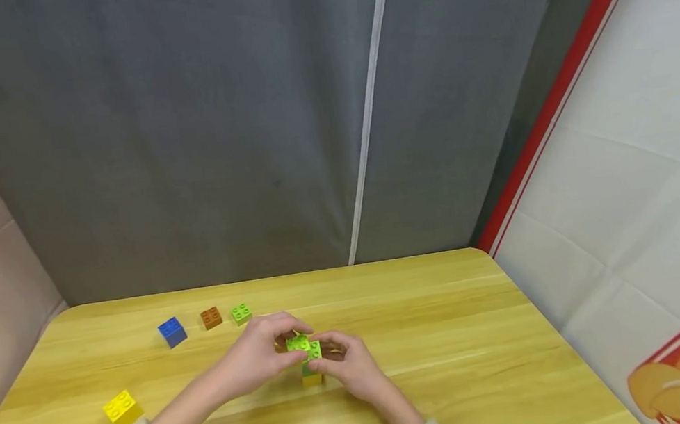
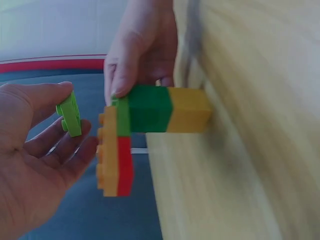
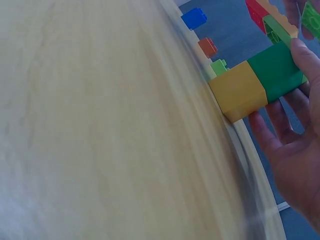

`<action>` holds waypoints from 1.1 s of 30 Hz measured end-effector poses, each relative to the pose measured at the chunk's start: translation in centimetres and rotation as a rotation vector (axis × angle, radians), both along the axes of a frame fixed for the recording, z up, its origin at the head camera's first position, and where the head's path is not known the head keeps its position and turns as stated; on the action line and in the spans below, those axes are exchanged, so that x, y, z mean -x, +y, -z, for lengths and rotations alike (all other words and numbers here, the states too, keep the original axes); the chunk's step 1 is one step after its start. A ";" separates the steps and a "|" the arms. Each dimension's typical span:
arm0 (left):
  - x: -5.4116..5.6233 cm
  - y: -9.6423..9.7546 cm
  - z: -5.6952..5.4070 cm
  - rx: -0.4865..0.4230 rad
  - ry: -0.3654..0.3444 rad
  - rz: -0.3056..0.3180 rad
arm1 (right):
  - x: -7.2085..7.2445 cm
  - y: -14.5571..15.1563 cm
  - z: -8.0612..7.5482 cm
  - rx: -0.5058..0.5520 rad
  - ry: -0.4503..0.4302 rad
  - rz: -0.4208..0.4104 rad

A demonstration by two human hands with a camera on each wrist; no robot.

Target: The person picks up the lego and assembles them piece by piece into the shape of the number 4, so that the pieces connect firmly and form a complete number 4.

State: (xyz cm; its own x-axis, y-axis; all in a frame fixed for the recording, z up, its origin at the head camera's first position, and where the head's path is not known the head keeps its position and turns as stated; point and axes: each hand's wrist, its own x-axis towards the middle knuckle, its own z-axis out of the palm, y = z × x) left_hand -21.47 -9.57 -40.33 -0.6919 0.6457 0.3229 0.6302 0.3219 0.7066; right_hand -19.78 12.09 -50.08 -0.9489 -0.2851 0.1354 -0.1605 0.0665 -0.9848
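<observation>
My left hand (image 1: pixel 260 355) pinches a small light-green brick (image 2: pixel 71 117) between thumb and fingers, just above a stack of toy building bricks. From bottom to top, the stack has a yellow brick (image 2: pixel 190 110), a dark-green brick (image 2: pixel 150 109) and a light-green brick (image 2: pixel 123 122). A long orange brick (image 2: pixel 109 155) crosses the top and overhangs to one side, with a red brick (image 2: pixel 125 165) beneath the overhang. My right hand (image 1: pixel 353 366) holds the stack near its top, thumb on one side and fingers on the other. The pinched brick stays apart from the stack.
Toward the back left of the wooden table (image 1: pixel 455 339) lie a blue brick (image 1: pixel 172 332), a brown brick (image 1: pixel 211 317) and another light-green brick (image 1: pixel 241 313). A yellow brick (image 1: pixel 122 409) sits left of my left forearm. A grey curtain (image 1: pixel 213 149) hangs behind the table.
</observation>
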 end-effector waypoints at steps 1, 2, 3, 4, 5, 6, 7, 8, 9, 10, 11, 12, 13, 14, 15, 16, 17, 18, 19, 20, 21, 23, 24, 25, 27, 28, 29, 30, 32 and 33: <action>-0.1 0.1 0.2 0.000 0.001 0.006 | 0.0 -0.1 0.0 0.004 -0.006 0.003; -0.1 0.2 0.4 -0.001 0.006 0.012 | 0.1 -0.1 0.0 0.006 -0.010 0.006; -0.1 0.2 0.5 -0.001 0.013 0.016 | 0.1 -0.2 0.0 0.009 -0.017 0.007; -0.1 0.3 0.6 -0.002 0.019 0.019 | 0.1 -0.2 -0.1 0.010 -0.021 0.009; -0.1 0.4 0.7 0.003 0.019 0.017 | 0.1 -0.2 -0.1 0.011 -0.022 0.010; -0.1 0.4 0.8 0.006 0.022 0.013 | 0.2 -0.3 -0.1 0.013 -0.020 0.013; -0.1 0.5 0.8 0.004 0.032 0.014 | 0.2 -0.3 -0.1 0.013 -0.015 0.014; 0.0 0.5 0.9 0.003 0.036 0.013 | 0.2 -0.3 -0.1 0.013 -0.013 0.014; 0.0 0.6 0.9 0.002 0.034 0.012 | 0.1 -0.3 -0.1 0.012 -0.015 0.013; 0.1 0.6 1.1 0.000 0.034 0.013 | 0.2 -0.3 -0.1 0.010 -0.012 0.014; 0.1 0.7 1.1 -0.001 0.031 0.014 | 0.2 -0.3 0.0 0.008 -0.011 0.015; 0.2 0.7 1.2 -0.002 0.031 0.016 | 0.2 -0.3 0.0 0.004 -0.011 0.015; 0.2 0.7 1.3 -0.001 0.028 0.017 | 0.2 -0.3 0.0 -0.002 -0.012 0.014; 0.3 0.7 1.4 0.002 0.019 0.016 | 0.2 -0.3 0.1 -0.006 -0.013 0.014; 0.3 0.7 1.5 0.003 0.014 0.016 | 0.2 -0.3 0.1 -0.011 -0.011 0.014; 0.3 0.8 1.6 0.006 0.009 0.012 | 0.3 -0.3 0.1 -0.017 -0.009 0.018; 0.4 0.9 1.6 0.009 0.000 0.008 | 0.2 -0.3 0.1 -0.022 -0.010 0.020; 0.4 0.9 1.7 0.009 -0.005 0.003 | 0.2 -0.3 0.1 -0.027 -0.010 0.022; 0.4 1.0 1.7 0.010 -0.011 -0.005 | 0.2 -0.3 0.1 -0.031 -0.009 0.026; 0.4 1.0 1.8 0.008 -0.018 -0.011 | 0.2 -0.3 0.1 -0.035 -0.010 0.030; 0.4 1.1 1.8 0.007 -0.023 -0.018 | 0.2 -0.3 0.1 -0.040 -0.011 0.031; 0.4 1.2 1.8 0.003 -0.037 -0.031 | 0.1 -0.3 0.1 -0.043 -0.004 0.027; 0.4 1.3 1.8 0.002 -0.038 -0.036 | 0.1 -0.3 0.0 -0.048 -0.002 0.027; 0.3 1.4 1.9 0.002 -0.038 -0.043 | 0.1 -0.3 0.0 -0.050 0.003 0.025; 0.3 1.6 2.0 0.003 -0.027 -0.058 | 0.0 -0.3 -0.1 -0.049 0.005 0.021; 0.3 1.7 2.0 0.005 -0.017 -0.065 | 0.0 -0.3 -0.2 -0.046 0.003 0.020; 0.3 1.8 2.1 0.006 -0.004 -0.073 | -0.1 -0.3 -0.2 -0.044 0.000 0.022; 0.2 1.9 2.2 0.006 0.009 -0.082 | -0.1 -0.3 -0.3 -0.040 -0.009 0.024; 0.2 2.0 2.3 0.006 0.039 -0.097 | -0.2 -0.4 -0.4 -0.024 -0.022 0.023; 0.1 2.0 2.4 0.006 0.049 -0.103 | -0.3 -0.4 -0.4 -0.016 -0.027 0.024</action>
State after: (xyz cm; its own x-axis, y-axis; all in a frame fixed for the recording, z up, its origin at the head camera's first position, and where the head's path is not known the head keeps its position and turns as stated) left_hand -21.60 -7.52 -42.69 -0.7385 0.5738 0.3539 0.6269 0.3913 0.6737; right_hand -19.53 11.68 -49.67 -0.9588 -0.2637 0.1054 -0.1322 0.0859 -0.9875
